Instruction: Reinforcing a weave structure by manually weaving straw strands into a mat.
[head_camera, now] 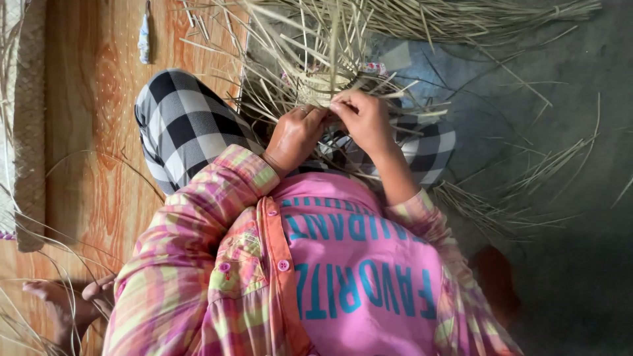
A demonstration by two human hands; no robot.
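L hand [295, 136] and R hand [363, 118] side by side, touching, fingers of both pinched on pale straw strips [316, 89] of half-woven basket [326, 78], strips fanned out beyond fingertips, checkered trousers [188, 122] below

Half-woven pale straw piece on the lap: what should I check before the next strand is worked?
1. Left hand gripping the half-woven pale straw piece: ok, fingers curled at its near edge.
2. Right hand pinching that edge: ok.
3. Which strand is pinched: cannot tell, the fingers hide it.
4. Free ends tidy: not ok, they fan out and cross.
5. Spare material nearby: ok, a bundle of loose pale straw strips lies on the grey floor beyond.
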